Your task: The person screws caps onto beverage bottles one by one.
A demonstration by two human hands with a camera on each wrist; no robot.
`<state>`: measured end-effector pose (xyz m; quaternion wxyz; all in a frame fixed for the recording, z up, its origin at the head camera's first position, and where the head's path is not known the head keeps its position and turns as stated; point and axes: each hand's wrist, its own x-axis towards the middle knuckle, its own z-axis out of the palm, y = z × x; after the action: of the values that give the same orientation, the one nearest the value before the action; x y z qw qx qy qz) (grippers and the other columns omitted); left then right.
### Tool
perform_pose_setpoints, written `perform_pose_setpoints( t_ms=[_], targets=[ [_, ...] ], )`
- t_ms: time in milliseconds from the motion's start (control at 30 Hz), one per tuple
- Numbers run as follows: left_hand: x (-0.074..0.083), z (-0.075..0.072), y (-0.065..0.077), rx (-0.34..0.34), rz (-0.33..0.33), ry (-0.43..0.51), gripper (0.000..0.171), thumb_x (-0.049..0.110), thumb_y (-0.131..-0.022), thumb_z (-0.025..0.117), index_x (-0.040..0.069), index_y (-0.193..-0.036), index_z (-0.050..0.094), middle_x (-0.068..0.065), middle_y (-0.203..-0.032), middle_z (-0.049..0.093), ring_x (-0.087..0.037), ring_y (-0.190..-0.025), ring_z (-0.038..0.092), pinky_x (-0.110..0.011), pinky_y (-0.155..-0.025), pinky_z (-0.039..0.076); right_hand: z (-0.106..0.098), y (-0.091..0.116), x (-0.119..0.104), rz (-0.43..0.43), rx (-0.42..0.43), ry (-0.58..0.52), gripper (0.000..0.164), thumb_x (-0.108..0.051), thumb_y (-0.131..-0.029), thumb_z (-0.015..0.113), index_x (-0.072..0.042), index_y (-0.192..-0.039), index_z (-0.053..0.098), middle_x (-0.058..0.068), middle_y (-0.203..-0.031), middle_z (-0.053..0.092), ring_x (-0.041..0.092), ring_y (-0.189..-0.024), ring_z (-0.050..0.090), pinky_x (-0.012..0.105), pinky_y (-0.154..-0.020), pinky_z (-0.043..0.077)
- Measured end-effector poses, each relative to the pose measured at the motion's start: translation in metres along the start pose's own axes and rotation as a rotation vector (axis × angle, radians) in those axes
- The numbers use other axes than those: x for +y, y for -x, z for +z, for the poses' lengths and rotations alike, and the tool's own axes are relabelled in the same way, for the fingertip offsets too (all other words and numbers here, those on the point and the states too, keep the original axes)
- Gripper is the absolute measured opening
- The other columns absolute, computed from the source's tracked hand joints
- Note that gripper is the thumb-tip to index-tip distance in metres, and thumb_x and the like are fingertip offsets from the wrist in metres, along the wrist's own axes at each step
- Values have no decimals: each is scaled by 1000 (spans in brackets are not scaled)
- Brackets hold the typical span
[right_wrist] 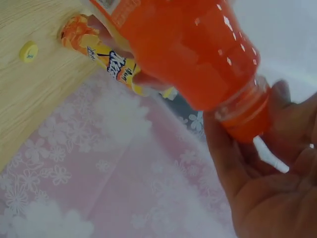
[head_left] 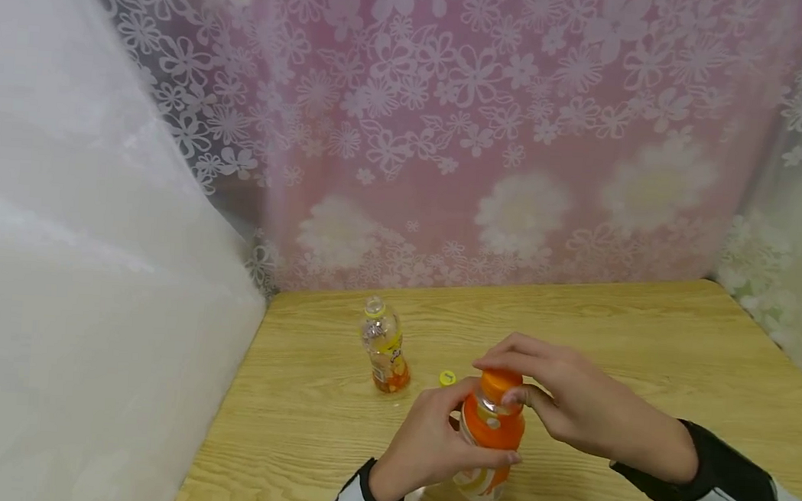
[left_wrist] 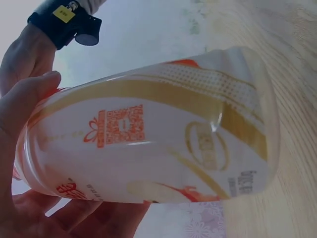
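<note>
Both hands are on a bottle of orange drink (head_left: 493, 428) with a white, gold and orange label (left_wrist: 163, 134). My left hand (head_left: 431, 436) grips its body, thumb on the near side and fingers around the far side. With thumb and fingers, my right hand (head_left: 565, 391) pinches the orange cap (right_wrist: 250, 119) at the neck. In the head view the bottle stands nearly upright, its base close over the table. Behind the left hand lies a yellow cap (head_left: 447, 378), top face up. Parts of the left fingers are hidden behind the bottle.
A clear bottle with a yellow label (head_left: 383, 349) stands uncapped on the wooden table (head_left: 306, 444), left of the hands, with a little orange content at its bottom. A pink floral curtain (head_left: 447, 169) hangs behind the table, and a white sheet (head_left: 97, 262) borders the left.
</note>
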<state>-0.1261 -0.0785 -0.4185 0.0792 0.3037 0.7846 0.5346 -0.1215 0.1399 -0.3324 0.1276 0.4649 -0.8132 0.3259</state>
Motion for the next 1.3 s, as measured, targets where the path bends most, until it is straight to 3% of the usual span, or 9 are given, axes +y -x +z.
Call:
perform_pose_setpoints(
  t_ms=[167,333,567,633,733,867,1000,1133,1300],
  targets=[
    [-4,2,0,46,-24,-15,51,39,-79,89,37,-122,63,17,-104,71,3,-87,68,-21,-66,58,13,0,-8,114,48,87,40,1,-86,76,-12,-123,68,-8,-113,62,3,-94,63,21,-79,58],
    [-6,9,-1,148,-25,-86,56,39,-76,91,37,-124,64,17,-106,71,3,-88,67,-18,-69,56,25,2,-11,206,116,163,37,3,-85,76,-12,-119,68,-7,-112,61,5,-92,63,23,-77,58],
    [-3,20,-4,334,-5,-344,60,55,-75,87,32,-126,65,16,-106,71,3,-88,66,-15,-73,53,30,3,-11,279,167,279,36,9,-87,70,-7,-119,69,-1,-112,62,9,-88,63,23,-72,59],
    [-2,19,-5,323,17,-340,62,55,-75,86,32,-129,63,16,-108,70,3,-90,66,-15,-73,53,23,2,-9,270,157,266,35,3,-87,75,-9,-120,69,-3,-111,63,8,-88,64,23,-72,58],
    [0,11,-3,215,30,-189,63,50,-78,86,36,-133,60,16,-113,69,2,-93,66,-16,-72,55,8,2,-6,229,103,170,46,-8,-85,82,-16,-128,68,-7,-115,66,5,-92,65,25,-75,58],
    [3,-10,4,55,-9,-7,59,43,-80,87,41,-132,58,16,-114,68,-1,-95,67,-23,-72,58,-8,0,-2,174,0,52,59,-16,-87,80,-24,-141,58,-6,-130,64,7,-105,65,29,-84,58],
    [7,-37,19,27,-35,15,56,41,-81,86,40,-131,60,15,-117,68,-5,-100,67,-28,-77,59,-11,0,0,173,-46,76,65,-24,-91,77,-28,-149,49,-3,-139,59,11,-109,65,33,-85,58],
    [12,-79,42,162,-65,-19,56,35,-83,86,35,-132,60,11,-121,69,-11,-103,68,-32,-82,59,-8,7,7,194,-46,126,64,-24,-91,77,-27,-149,50,-4,-139,58,12,-109,64,34,-84,57],
    [11,-151,63,420,-106,-83,56,27,-85,85,24,-134,58,0,-124,68,-20,-108,68,-40,-84,59,1,22,29,214,-40,259,55,-19,-90,79,-19,-141,57,-3,-134,60,16,-114,63,35,-84,56]
  ],
)
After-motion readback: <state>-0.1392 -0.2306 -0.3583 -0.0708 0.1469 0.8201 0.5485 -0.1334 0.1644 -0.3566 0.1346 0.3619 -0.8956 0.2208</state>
